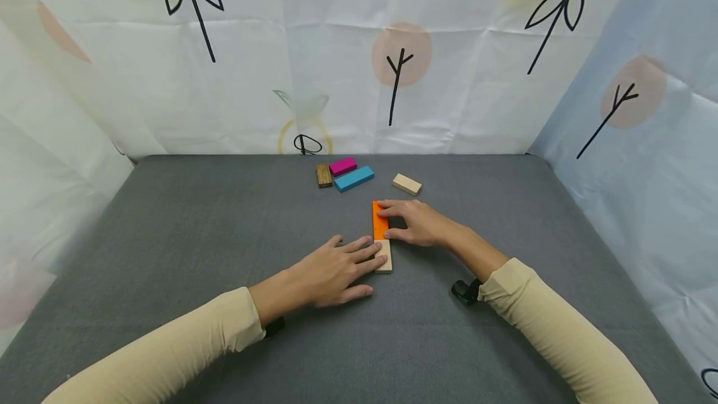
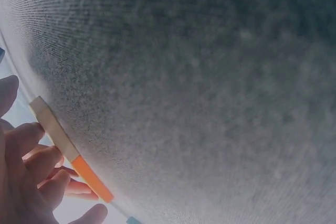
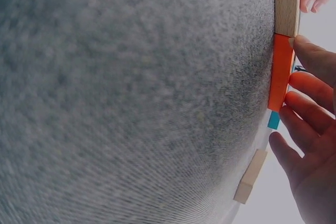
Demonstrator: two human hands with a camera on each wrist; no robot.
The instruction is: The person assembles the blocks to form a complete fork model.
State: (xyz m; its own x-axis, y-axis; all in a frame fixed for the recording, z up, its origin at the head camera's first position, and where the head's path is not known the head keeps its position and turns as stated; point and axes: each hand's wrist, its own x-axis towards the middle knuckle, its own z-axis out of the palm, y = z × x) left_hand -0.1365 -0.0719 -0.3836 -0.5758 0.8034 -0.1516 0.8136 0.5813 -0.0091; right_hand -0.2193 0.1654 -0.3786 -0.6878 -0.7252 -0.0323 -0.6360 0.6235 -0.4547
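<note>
On the grey table, a pale wooden block [image 1: 384,264] and an orange block [image 1: 380,227] lie flat in a line, end against end. My left hand [image 1: 332,270] reaches in from the left with spread, fairly straight fingers, its fingertips resting on the wooden block. From the right, my right hand [image 1: 421,223] touches the orange block with its thumb near the joint and its other fingertips towards the far end. The right wrist view shows the orange block [image 3: 281,72] beside loosely extended right fingers. Part of its top is hidden by the fingers in the head view.
Towards the back of the table [image 1: 224,223] lie a dark brown block [image 1: 323,176], a magenta block [image 1: 343,166] and a blue block [image 1: 354,178], close together. Another pale wooden block [image 1: 406,184] lies to their right. Patterned white cloth [image 1: 336,48] hangs behind.
</note>
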